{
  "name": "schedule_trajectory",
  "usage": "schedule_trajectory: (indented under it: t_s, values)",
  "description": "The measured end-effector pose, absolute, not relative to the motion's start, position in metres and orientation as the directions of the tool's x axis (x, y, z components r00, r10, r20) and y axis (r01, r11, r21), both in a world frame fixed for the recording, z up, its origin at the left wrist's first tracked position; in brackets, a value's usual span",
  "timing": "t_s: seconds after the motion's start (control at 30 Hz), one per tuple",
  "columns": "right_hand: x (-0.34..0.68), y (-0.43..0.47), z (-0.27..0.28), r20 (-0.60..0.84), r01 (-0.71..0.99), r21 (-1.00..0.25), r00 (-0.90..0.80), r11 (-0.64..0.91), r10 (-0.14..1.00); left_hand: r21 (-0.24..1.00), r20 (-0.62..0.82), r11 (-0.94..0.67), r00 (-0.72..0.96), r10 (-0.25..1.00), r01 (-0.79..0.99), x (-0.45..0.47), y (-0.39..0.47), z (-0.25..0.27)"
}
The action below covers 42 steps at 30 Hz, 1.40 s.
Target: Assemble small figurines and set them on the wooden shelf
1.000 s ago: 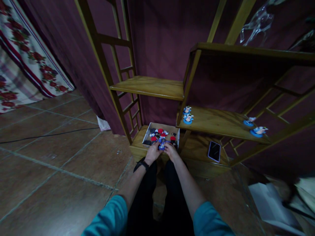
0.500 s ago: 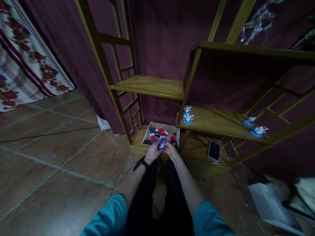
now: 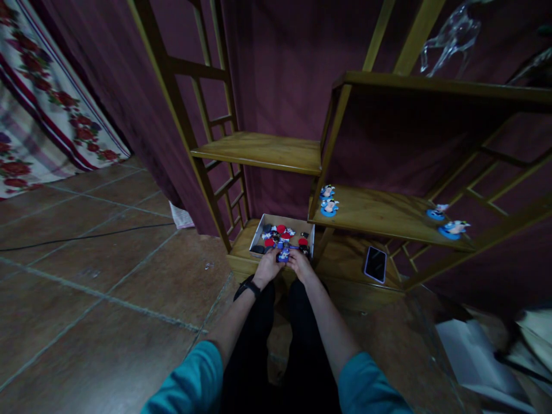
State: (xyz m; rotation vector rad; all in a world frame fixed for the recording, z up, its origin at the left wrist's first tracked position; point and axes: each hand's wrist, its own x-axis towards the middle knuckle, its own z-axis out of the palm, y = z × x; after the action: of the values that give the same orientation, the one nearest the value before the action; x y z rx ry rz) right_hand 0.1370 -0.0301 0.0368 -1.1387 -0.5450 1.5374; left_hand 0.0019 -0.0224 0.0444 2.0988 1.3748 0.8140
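Observation:
Between my two hands is a small purple figurine, held over the near edge of a shallow box. My left hand grips it from the left side, fingers closed. On the other side, my right hand pinches it with the fingertips. Just beyond my hands, the white-edged cardboard box holds several figurines with red, black and purple parts, lying jumbled. The figurine's finer details are too small to make out.
Blue-based figurines stand on the wooden shelf, at its left and right ends. A phone lies on the lower board. A higher shelf juts out above the box. A clear glass horse stands at upper right.

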Motion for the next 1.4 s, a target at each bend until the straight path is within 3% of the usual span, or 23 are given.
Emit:
schedule_trajectory:
  t_s: [0.77,1.4]
  values:
    - [0.136,-0.0315,0.034,-0.299,-0.414,-0.876,0.063,-0.248,0.952,0.58,0.264,-0.438,0.35,0.899,0.686,0.0019,-0.0286,0.0438]
    - [0.1363,-0.0357,0.0413,-0.297,-0.453,-0.856,0.039,-0.249,0.954,0.585,0.244,-0.412,0.333,0.911,0.699,0.0009,-0.0306,0.0486]
